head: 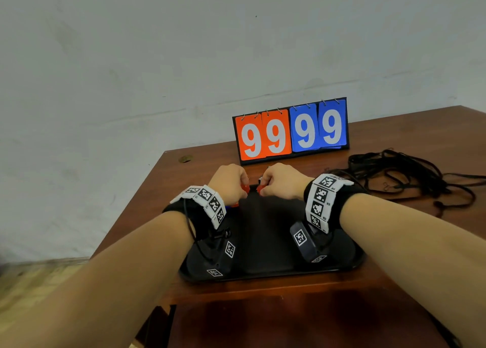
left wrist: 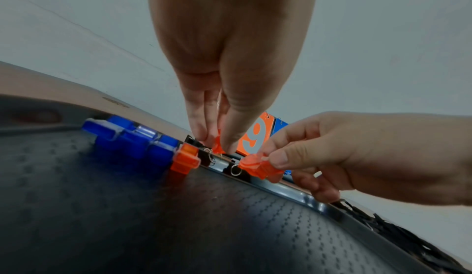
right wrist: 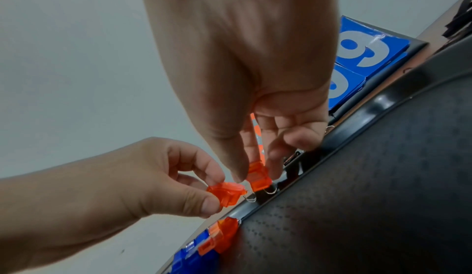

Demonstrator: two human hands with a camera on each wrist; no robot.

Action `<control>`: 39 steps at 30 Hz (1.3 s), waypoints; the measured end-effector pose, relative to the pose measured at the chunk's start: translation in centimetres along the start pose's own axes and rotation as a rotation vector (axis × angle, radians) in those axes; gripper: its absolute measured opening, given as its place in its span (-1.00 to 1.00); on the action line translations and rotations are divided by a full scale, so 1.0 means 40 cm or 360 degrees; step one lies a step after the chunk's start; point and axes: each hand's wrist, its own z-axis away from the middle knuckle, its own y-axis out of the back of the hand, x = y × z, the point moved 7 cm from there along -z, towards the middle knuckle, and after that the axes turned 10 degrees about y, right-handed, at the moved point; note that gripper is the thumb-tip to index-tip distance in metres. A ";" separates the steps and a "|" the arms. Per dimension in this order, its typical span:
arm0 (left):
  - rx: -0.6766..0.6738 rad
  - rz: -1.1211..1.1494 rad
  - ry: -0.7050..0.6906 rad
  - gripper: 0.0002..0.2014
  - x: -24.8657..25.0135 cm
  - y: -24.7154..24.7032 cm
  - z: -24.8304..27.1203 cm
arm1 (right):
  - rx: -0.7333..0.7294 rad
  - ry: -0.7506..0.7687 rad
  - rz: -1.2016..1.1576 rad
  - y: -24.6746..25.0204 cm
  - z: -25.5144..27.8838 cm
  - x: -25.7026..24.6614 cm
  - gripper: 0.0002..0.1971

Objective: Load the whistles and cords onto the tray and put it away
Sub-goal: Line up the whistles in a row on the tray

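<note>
A black tray [head: 263, 242] lies on the wooden table in front of me. Both hands hover over its far edge. My left hand [head: 236, 187] pinches an orange whistle [left wrist: 218, 145] between thumb and fingers. Close beside it, my right hand [head: 271, 187] pinches a second orange whistle [right wrist: 258, 175] with a small metal ring on it. Along the tray's far left rim lie several blue whistles [left wrist: 127, 137] in a row, and a third orange whistle [left wrist: 185, 159] ends the row. A tangle of black cords [head: 410, 174] lies on the table to the right of the tray.
A flip scoreboard [head: 290, 131] reading 99 in orange and 99 in blue stands just behind the tray. The table's left edge [head: 136, 208] drops off near the tray. A grey wall rises behind.
</note>
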 end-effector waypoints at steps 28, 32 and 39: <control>-0.0272 -0.0150 -0.0131 -0.70 0.010 -0.052 0.001 | -0.0122 0.0015 0.0115 -0.050 -0.022 0.003 -0.76; -0.0257 -0.0171 -0.0117 -0.66 0.006 -0.054 -0.008 | -0.0122 0.0013 0.0100 -0.053 -0.020 0.001 -0.69; -0.0190 -0.0125 -0.0125 -0.54 -0.024 -0.027 0.001 | -0.0121 0.0011 0.0069 -0.051 -0.009 -0.005 -0.63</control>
